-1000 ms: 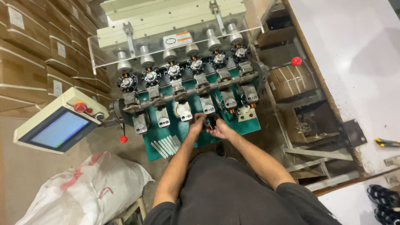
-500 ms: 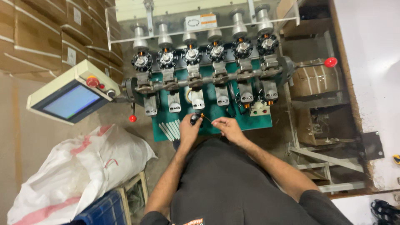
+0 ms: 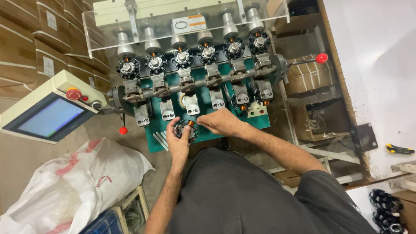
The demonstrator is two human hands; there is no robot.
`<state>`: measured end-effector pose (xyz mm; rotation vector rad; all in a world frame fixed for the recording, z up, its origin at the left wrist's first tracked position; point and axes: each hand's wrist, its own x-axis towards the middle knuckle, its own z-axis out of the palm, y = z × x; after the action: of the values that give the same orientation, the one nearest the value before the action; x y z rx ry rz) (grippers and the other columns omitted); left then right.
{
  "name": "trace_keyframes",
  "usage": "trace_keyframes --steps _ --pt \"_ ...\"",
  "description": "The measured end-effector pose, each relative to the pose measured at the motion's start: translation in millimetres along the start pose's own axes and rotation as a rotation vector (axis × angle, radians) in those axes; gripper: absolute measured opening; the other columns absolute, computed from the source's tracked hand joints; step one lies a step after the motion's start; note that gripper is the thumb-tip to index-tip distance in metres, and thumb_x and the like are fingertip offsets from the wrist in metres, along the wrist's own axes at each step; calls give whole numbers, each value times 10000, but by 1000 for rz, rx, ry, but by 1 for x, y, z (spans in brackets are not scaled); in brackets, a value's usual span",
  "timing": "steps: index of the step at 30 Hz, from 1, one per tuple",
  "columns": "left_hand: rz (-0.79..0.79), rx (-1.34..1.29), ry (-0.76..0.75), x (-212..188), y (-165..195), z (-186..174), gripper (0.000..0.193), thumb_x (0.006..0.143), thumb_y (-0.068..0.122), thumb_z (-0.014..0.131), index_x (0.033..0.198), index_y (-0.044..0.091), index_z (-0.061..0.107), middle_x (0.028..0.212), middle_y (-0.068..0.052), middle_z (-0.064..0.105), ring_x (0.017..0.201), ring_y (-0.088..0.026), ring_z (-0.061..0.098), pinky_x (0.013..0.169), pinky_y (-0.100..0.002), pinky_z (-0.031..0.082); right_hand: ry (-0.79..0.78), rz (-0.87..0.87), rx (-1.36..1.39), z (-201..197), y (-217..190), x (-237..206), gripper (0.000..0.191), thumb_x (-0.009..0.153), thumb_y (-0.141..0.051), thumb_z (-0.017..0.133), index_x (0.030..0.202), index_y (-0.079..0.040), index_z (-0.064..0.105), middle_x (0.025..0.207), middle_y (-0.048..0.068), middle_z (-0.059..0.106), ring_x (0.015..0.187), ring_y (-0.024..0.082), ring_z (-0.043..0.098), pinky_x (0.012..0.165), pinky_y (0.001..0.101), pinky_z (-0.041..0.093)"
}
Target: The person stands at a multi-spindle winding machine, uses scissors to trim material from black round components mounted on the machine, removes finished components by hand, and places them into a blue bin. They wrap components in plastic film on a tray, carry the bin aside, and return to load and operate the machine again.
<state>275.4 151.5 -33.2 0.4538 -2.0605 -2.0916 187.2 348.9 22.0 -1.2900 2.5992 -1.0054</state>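
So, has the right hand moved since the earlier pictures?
Yes. The right hand came off the round black wound part, shifting right along the green machine base.

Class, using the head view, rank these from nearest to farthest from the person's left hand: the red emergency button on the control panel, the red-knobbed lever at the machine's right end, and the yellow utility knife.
1. Red emergency button, on the control panel up and to the left of the left hand.
2. Red-knobbed lever, at the machine's right end, upper right.
3. Yellow utility knife, far right on the white surface.
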Motion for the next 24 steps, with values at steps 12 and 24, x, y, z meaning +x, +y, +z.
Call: trace_keyframes --steps 12,24 --pt "-599 -457 -226 22 39 -4 364 1027 391 535 1182 88 664 1028 -28 703 935 -122 690 700 -354 673 348 89 27 6 -43 11 104 963 -114 692 1054 -64 696 885 114 725 730 317 705 591 395 546" --pt "-130 -114 -181 16 15 -15 216 992 139 736 1175 42 674 992 -9 686 863 -74 626 717 -245 561 466 145 232 46 -72 -6 71 919 -58 728 965 -22 689 760 93 682 636 231 688 567 331 540"
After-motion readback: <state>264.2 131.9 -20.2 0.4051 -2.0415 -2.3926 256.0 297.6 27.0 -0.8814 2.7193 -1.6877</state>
